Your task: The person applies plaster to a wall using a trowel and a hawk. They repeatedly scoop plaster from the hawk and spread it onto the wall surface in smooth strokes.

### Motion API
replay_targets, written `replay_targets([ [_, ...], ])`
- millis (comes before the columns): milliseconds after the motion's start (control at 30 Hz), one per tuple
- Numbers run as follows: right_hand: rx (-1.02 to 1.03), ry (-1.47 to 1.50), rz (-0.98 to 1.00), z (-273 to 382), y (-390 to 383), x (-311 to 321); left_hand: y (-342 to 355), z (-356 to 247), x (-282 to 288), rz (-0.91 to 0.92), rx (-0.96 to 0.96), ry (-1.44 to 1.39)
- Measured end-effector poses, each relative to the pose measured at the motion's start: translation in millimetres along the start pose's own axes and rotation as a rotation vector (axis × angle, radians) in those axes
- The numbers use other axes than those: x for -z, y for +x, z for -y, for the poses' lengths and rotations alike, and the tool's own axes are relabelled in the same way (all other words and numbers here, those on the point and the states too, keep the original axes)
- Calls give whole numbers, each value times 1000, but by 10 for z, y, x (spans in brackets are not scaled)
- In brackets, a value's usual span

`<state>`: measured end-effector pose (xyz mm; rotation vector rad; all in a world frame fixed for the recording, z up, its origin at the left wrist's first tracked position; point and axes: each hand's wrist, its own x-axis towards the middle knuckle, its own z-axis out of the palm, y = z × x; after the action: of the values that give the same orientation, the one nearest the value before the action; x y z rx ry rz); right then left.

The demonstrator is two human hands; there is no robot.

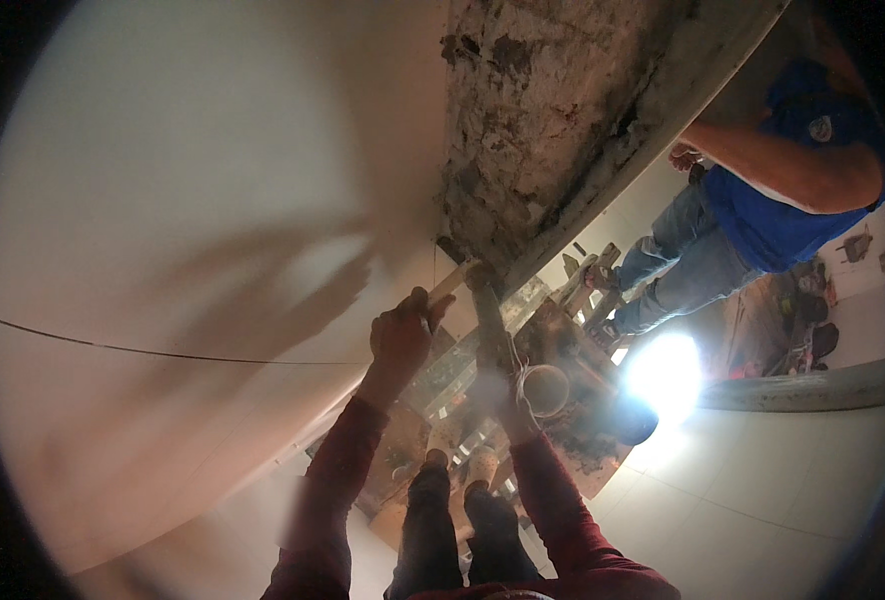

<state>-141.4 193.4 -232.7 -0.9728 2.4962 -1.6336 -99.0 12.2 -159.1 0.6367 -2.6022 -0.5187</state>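
Note:
My left hand [403, 335] is raised against the pale wall. Its fingers are closed round a flat, pale strip [452, 286] that reaches toward the lower corner of a rough, dirty recess [523, 120]. Just right of it, my right hand [500, 388] is blurred and seems wrapped round the lower end of a grey-brown bar [490, 315]. The bar's upper end is close to the strip and the recess corner; whether they touch, I cannot tell. A thin white cord [519, 372] hangs beside my right hand.
Below me are dusty boards [553, 345] and a round, pale-rimmed container [545, 390]. A glaring lamp [668, 378] shines at the right. Further right stands a person in a blue shirt [783, 225] and jeans. A pale ledge [643, 175] edges the recess; a dark line [163, 353] crosses the wall.

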Motion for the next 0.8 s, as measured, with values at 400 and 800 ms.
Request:
replay_targets([
  [400, -198, 160, 103, -520, -279, -142, 12, -53, 103, -31, -69, 84],
  [800, 370, -83, -10, 549, -71, 396, -36, -108, 204, 57, -15, 229],
])
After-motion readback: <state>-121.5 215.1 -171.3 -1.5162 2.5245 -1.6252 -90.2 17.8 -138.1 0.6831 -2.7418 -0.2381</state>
